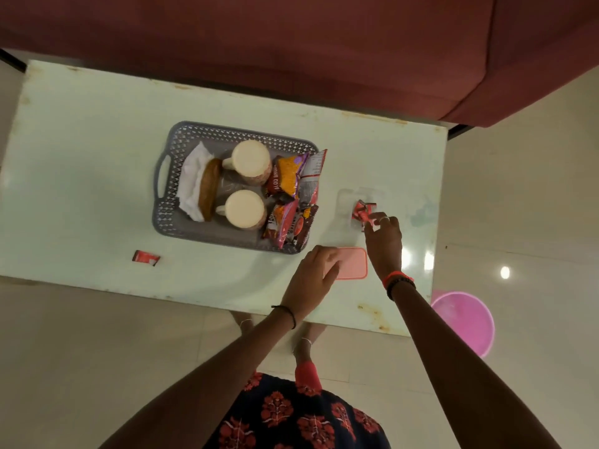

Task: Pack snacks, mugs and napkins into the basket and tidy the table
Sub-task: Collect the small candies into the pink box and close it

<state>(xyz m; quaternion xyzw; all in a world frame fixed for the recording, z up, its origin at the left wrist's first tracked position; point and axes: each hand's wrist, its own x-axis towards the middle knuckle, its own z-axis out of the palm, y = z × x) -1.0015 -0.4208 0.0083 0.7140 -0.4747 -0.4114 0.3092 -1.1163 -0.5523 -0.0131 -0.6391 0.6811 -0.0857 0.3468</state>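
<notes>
We look straight down on a pale green table (97, 157) with a grey perforated basket (181, 137) sitting near its middle. Inside the basket we see white napkins (191, 179) at the left end, a brown round item (209, 189) leaning against them, two cream mugs (251, 162) upside down in the centre, and several snack packets (291, 176) standing at the right end, their tops poking over the rim. Our right hand (384, 238) reaches past the basket's right side; its fingertips pinch a small crumpled red wrapper (363, 212), which lies over a clear container (348, 205) that is hard to make out. Our left hand (312, 277) rests with curled fingers on a pink lid (353, 264), pressing or gripping its left edge; we cannot tell which. Another red wrapper (146, 257) lies alone near the table's front edge, well apart from the basket. A pink round object (466, 322) sits on the floor to the right.
</notes>
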